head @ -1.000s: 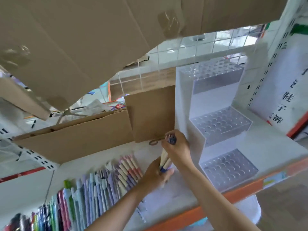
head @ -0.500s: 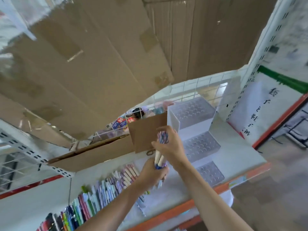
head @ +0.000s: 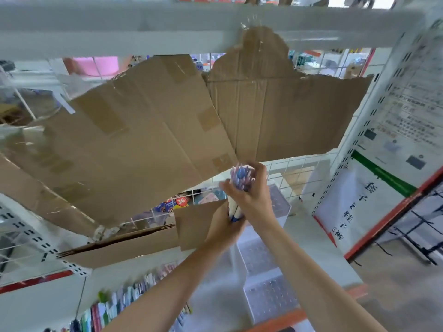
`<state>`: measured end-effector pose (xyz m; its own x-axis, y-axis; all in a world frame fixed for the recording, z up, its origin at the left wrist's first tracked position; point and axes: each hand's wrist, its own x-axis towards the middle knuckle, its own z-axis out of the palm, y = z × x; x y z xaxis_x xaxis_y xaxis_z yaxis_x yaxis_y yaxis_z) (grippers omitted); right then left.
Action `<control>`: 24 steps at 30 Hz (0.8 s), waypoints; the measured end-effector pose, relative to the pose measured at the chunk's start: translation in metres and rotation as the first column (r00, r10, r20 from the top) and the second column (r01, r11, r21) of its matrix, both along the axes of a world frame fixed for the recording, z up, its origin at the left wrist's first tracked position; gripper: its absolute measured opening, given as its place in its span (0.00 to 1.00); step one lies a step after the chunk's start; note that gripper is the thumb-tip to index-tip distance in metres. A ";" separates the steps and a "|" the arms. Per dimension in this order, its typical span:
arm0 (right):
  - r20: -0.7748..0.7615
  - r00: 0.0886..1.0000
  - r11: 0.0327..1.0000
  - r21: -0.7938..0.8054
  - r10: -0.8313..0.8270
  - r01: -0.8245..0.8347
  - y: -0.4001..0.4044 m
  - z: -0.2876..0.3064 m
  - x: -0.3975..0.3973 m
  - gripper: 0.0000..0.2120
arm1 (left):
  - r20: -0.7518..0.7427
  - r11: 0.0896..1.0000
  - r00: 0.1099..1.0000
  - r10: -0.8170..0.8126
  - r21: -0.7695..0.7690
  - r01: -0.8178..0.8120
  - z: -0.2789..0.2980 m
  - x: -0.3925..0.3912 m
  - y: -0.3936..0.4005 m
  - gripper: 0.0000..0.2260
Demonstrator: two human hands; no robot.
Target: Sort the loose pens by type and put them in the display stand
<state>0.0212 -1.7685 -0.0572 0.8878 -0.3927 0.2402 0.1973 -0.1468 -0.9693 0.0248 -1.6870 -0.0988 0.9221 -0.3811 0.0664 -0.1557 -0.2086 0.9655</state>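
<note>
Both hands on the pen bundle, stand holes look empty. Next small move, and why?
Probably lower the bundle of pens toward the clear display stand. The right hand grips its top and the left hand its lower end, above the stand; no pen shows in the visible holes, though blur hides detail.

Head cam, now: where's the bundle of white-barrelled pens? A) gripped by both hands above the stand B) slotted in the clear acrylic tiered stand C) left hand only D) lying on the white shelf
A: the right hand grips the top of the bundle of white-barrelled pens, the left hand its lower end, above the clear acrylic tiered stand.
</note>
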 end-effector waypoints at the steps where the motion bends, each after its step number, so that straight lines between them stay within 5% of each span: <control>1: -0.024 0.996 0.994 0.071 0.085 -0.083 -0.005 -0.003 0.001 0.27 | 0.004 1.000 1.000 0.001 0.011 -0.001 0.002 0.000 -0.003 0.13; 6: -0.190 0.979 0.991 0.126 0.079 -0.056 -0.030 -0.021 0.017 0.18 | -0.159 0.978 0.987 -0.018 0.203 0.051 -0.001 0.005 -0.011 0.08; 11: -0.250 0.959 0.926 0.375 0.135 -0.033 -0.054 -0.025 0.024 0.14 | -0.463 0.980 0.865 -0.193 -0.057 0.188 -0.004 0.005 -0.007 0.06; 17: -0.262 0.799 0.812 0.410 0.540 -0.415 -0.098 -0.019 0.008 0.13 | -0.467 0.983 0.869 -0.162 -0.158 0.098 -0.006 -0.014 -0.028 0.10; 21: -0.475 0.757 0.890 0.159 0.449 -0.428 -0.117 -0.026 0.001 0.11 | -0.453 0.982 0.883 -0.124 -0.183 0.045 -0.008 -0.016 -0.038 0.12; 24: -0.452 0.772 0.894 0.190 0.447 -0.407 -0.121 -0.025 -0.001 0.07 | -0.431 0.982 0.894 -0.127 -0.182 0.052 -0.010 -0.016 -0.039 0.12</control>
